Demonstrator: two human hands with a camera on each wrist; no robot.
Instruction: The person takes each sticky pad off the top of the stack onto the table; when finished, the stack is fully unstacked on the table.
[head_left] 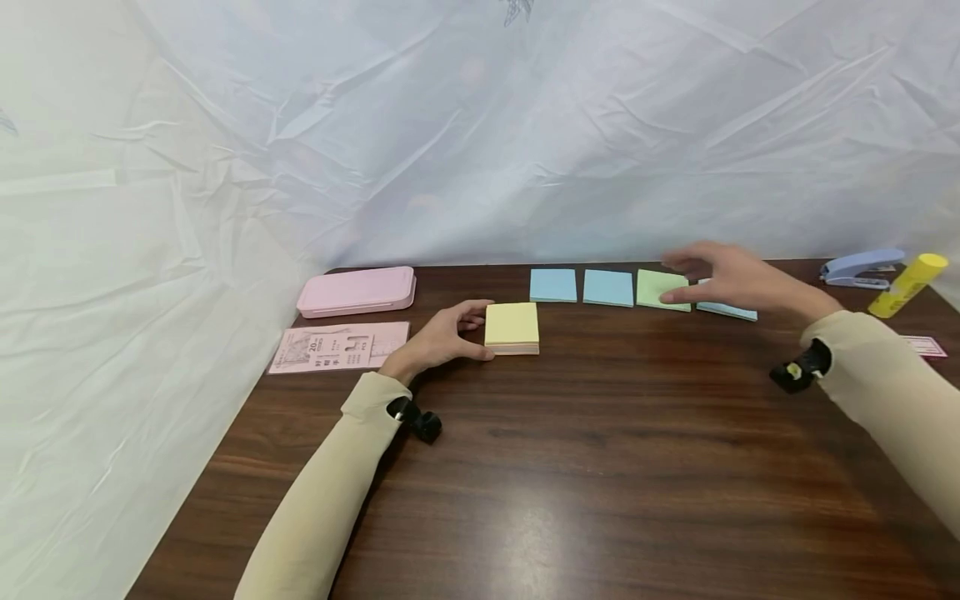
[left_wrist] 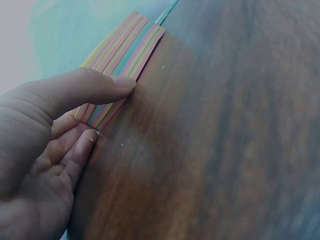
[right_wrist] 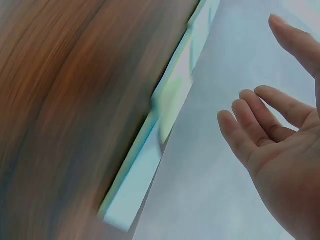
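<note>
— So, what are you sitting at?

— Dark brown wooden table (head_left: 570, 467), glossy, with light shining off it close to me. Crinkled white sheeting (head_left: 480, 125) hangs behind it and down the left side, closing off the room.

— Where are your hands?

— My left hand (head_left: 438, 337) holds the yellow-topped pad of sticky notes (head_left: 512, 327) at its left edge, thumb along the near side and fingers curled at the far side. From the wrist view the pad's edge shows coloured layers (left_wrist: 122, 65), and my thumb (left_wrist: 85, 90) presses on it. The pad lies flat on the table, left of centre.

— And the right?

— My right hand (head_left: 731, 279) hovers open, fingers relaxed and apart, holding nothing, above the far row of notes. It is blurred in the head view.

— What is in that row?

— Two blue notes (head_left: 553, 285) (head_left: 608, 288), then a green note (head_left: 660, 289) and another blue note (head_left: 726, 311), partly under my hand, all lying flat near the back edge.

— Anything else around?

— A pink case (head_left: 357, 291) at the far left with a pink printed sheet (head_left: 339, 346) in front of it. Far right, a blue stapler (head_left: 860, 267) and a yellow glue stick (head_left: 907, 285) beside it, and a small pink slip (head_left: 924, 345) at the right edge.
</note>
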